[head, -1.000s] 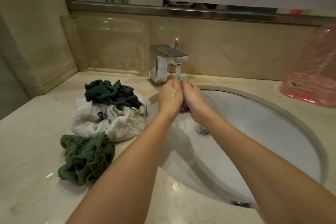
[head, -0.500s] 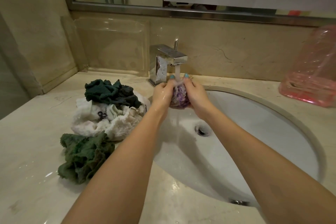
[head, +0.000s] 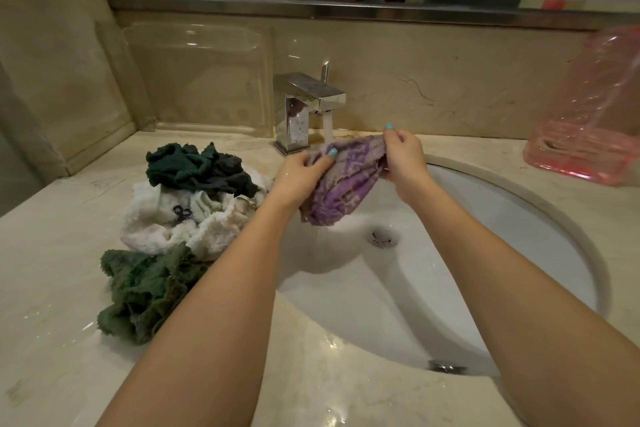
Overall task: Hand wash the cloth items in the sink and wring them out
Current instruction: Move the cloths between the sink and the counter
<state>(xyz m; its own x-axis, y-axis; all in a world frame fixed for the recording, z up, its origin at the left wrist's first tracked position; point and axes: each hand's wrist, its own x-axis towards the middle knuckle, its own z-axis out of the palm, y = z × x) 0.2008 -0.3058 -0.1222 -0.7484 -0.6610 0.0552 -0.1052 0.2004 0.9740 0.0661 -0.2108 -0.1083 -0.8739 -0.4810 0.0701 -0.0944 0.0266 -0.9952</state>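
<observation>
Purple cloth (head: 343,180) hangs spread under the running tap (head: 311,107); my left hand (head: 298,177) and right hand (head: 405,159) pinch its ends, rinsing. Next, I judge, wringing.

Clock read from the drain (head: 381,236). At 11 o'clock the tap (head: 304,107) overhangs the rim of the sink (head: 485,211). Below it the purple cloth (head: 346,184), stretched between the left hand (head: 298,177) and right hand (head: 405,159), blocks 11 to 12. Forearms cross at 5 and 7. The bowl lies open from 1 to 4. A heap of cloths (head: 180,211) crowds the worktop (head: 52,253) at 8 to 9, just beside the left forearm. A pink container (head: 588,135) stands at 2, apart from the rim.
</observation>
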